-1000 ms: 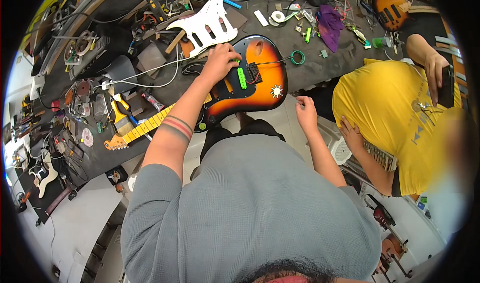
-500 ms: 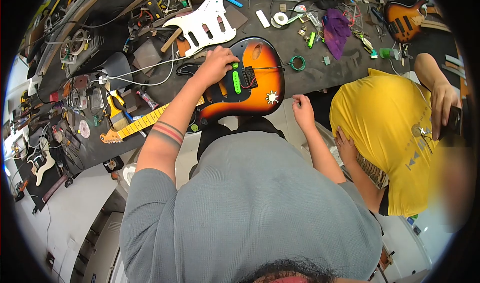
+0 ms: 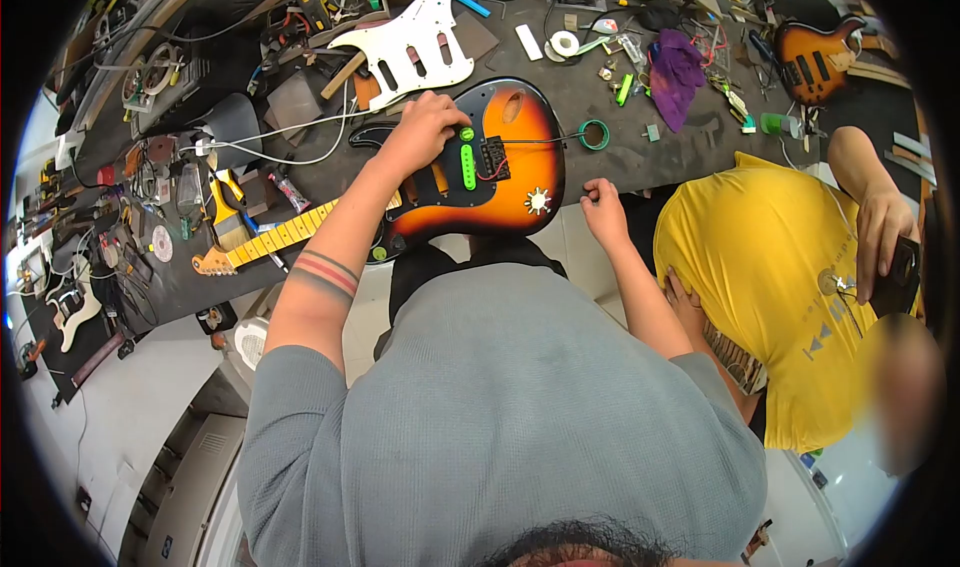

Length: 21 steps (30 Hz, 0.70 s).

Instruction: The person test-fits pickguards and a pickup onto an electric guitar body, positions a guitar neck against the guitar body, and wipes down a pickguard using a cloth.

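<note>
A sunburst electric guitar with a black pickguard lies on the bench, its maple neck pointing left. My left hand rests over the pickguard, fingers curled down with the tips at a green knob; the thumb is hidden. Just below that knob sits a green pickup, beside the dark bridge and a red wire. My right hand hovers off the guitar's right edge, fingers curled in; anything inside them is hidden. A sun-shaped silver ornament marks the body's lower right.
Above the guitar lies a white pickguard. To the right are a green ring, a purple cloth, and another sunburst guitar body. A person in a yellow shirt sits close on my right, holding a dark phone-like object.
The view has shifted slightly. My left hand stays at the green knob with a small shift of the fingers, while the fingers of my right hand have curled further inward.
</note>
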Available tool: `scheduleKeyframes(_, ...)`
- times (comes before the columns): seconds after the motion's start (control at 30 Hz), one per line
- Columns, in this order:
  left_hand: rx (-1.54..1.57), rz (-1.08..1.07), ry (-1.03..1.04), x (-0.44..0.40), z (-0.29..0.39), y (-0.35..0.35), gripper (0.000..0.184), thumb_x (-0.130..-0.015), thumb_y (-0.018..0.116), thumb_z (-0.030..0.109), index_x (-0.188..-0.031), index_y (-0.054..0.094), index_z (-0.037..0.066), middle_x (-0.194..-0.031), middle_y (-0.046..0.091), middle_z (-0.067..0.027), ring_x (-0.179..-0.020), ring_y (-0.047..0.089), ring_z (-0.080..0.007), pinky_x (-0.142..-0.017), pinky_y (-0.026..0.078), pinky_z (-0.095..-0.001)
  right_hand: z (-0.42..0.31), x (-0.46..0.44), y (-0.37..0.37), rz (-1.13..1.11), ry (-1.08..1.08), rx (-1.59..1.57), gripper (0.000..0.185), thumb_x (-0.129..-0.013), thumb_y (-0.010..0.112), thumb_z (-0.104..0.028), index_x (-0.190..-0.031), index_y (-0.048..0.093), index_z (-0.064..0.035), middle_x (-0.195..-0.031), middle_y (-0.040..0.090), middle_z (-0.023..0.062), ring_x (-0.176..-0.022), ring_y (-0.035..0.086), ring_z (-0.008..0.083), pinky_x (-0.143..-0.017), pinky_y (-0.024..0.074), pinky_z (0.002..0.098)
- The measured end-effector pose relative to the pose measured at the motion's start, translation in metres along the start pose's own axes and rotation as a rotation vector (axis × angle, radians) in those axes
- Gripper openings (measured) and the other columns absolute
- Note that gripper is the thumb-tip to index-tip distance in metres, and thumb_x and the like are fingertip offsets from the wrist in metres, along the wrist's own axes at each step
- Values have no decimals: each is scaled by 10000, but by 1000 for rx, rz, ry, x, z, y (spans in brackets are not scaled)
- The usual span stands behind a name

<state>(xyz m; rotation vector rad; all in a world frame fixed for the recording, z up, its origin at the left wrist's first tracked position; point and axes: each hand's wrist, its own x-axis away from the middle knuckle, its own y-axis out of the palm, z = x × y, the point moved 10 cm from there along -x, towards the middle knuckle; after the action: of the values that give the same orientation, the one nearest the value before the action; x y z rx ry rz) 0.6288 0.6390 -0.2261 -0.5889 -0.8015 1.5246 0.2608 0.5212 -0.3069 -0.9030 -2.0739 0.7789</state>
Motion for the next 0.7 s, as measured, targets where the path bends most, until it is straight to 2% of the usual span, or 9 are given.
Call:
scheduleKeyframes(0.1,2,103,-31,15,-2,-17,297,-907,738,16,-1178,767,134,-1099,655,-34,-1198,586,-276,-1059,421,-438,6,-9,8,-86,63,81,350,-905,786,-136,-1180,582,-63,-1143,622,157,-1057,675,362,-930,555,460)
scheduleKeyframes(0.33,-27,290,-128,69,-1,-45,234,-919,718,23,-1126,774,117,-1052,672,-42,-1136,610,-280,-1005,434,-434,9,-32,16,-263,12,175,514,-809,885,-155,-1172,534,-62,-1236,631,221,-1160,668,428,-971,561,486)
scheduleKeyframes(0.5,-65,331,-172,104,7,-47,171,-951,709,56,-1110,761,87,-1052,677,-39,-1104,615,-277,-995,439,-429,1,-32,15,-295,-14,260,552,-792,900,-146,-1187,521,-70,-1251,643,227,-1185,665,435,-983,563,487)
scheduleKeyframes(0.7,-56,285,-159,117,27,-29,224,-931,732,69,-1152,752,99,-1039,662,-46,-1100,615,-280,-977,441,-448,-2,-32,13,-307,7,276,559,-781,907,-138,-1181,522,-70,-1258,647,226,-1193,663,434,-987,564,486)
